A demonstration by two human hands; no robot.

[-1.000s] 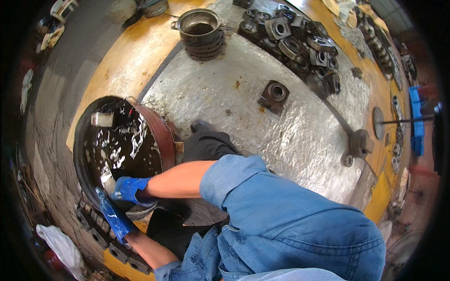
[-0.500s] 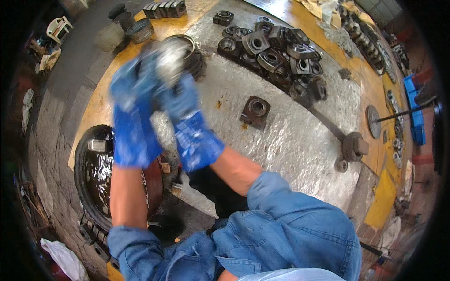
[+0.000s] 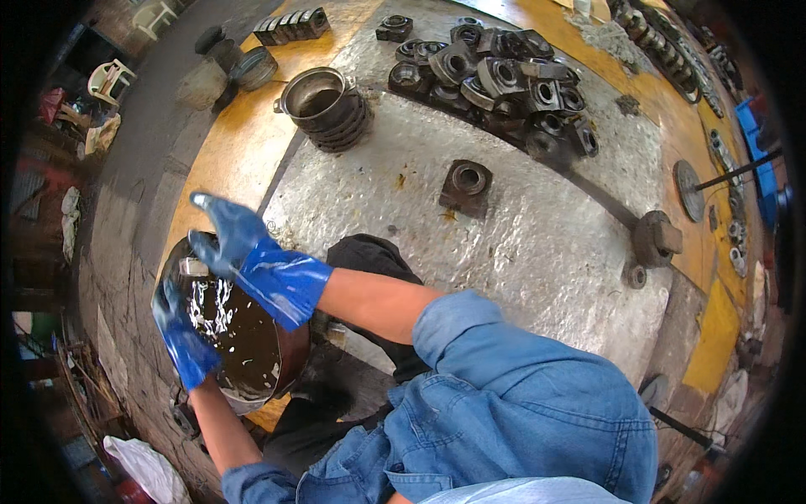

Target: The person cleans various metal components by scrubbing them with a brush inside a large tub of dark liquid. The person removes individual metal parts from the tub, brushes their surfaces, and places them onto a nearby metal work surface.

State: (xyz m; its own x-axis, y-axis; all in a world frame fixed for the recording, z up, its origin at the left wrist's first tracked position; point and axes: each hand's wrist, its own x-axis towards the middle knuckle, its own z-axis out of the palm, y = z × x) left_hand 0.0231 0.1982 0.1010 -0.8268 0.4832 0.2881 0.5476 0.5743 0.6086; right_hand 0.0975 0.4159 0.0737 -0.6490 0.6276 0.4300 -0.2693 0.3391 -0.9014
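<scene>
My right hand (image 3: 228, 237), in a blue rubber glove, reaches over the far side of a round tub (image 3: 295, 353) of dark, shiny liquid. Its thumb and fingers are spread, with nothing between them. My left hand (image 3: 178, 328), gloved the same way and slightly blurred, is at the tub's left rim with fingers stretched out. I cannot tell whether it touches the rim. Between the hands, a pale metal block (image 3: 193, 266) shows at the tub's far side. Beyond them, a stack of metal rings (image 3: 336, 126) stands on the metal sheet.
A single dark block with a round bore (image 3: 466, 186) lies mid-sheet. Behind it is a heap of similar greasy blocks (image 3: 495, 76). A row of blocks (image 3: 292, 27) and several cans (image 3: 252, 67) are at far left. At right stand a round metal part (image 3: 655, 239) and a disc with a rod (image 3: 688, 189).
Both hands have come down from beside the ring stack to the tub and moved apart. The blurred pale thing seen at them earlier is no longer there.
</scene>
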